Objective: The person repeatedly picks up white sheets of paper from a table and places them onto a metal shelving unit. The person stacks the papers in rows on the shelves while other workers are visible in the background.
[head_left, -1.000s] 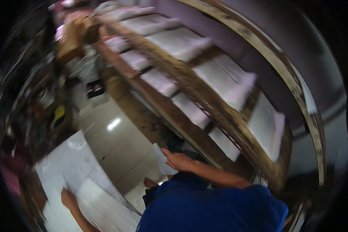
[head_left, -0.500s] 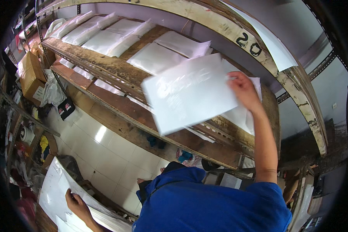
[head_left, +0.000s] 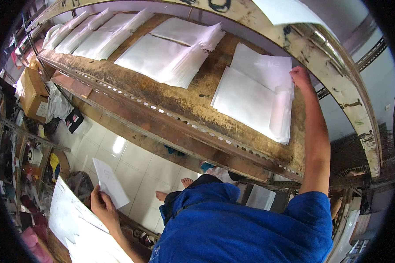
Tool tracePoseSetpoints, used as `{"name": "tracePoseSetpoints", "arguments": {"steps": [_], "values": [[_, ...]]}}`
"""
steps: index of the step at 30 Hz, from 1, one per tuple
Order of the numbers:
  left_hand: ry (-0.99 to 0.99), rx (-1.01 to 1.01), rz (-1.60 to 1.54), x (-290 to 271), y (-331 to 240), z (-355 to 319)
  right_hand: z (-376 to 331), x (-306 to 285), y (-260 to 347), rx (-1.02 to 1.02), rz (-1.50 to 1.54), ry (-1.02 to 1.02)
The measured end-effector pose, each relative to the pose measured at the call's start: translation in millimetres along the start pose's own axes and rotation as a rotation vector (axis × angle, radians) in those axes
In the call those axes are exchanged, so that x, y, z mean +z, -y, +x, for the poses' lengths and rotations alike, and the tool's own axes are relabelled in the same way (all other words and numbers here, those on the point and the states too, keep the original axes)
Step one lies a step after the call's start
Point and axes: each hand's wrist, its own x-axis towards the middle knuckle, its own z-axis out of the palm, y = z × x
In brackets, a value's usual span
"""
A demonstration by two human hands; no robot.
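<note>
My right hand (head_left: 301,78) is closed at the far right corner of a white sheet (head_left: 267,65), its fingertips on the edge. That sheet lies on the rightmost stack of white sheets (head_left: 245,101), on a worn wooden shelf. At lower left, my left hand (head_left: 103,206) grips a small-looking white sheet (head_left: 111,183) with faint marks, thumb on its near edge. Below that hand lies a large pile of white sheets (head_left: 81,228), the top one dark-flecked.
More stacks of white sheets (head_left: 158,57) run leftward along the wooden shelf (head_left: 171,98). A pale curved beam (head_left: 355,114) arches over it at right. A cardboard box (head_left: 33,94) stands at far left. White floor tiles (head_left: 136,160) lie between the shelf and the pile.
The sheet my right hand held in the air is down on the rightmost stack, the hand now at its far corner. My left hand has risen from the pile with a white sheet.
</note>
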Motion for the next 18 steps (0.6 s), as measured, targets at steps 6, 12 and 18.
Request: {"name": "tracePoseSetpoints", "arguments": {"steps": [6, 12, 18], "values": [[0.038, -0.050, -0.015, 5, -46, -10, 13, 6, -24, 0.088, -0.062, 0.091], [0.052, 0.023, -0.101, 21, -62, -22, -2, 6, -9, -0.123, -0.085, -0.017], [0.051, 0.103, -0.068, 25, -97, -30, -197, 28, 267, -0.770, 0.417, 0.739]]}}
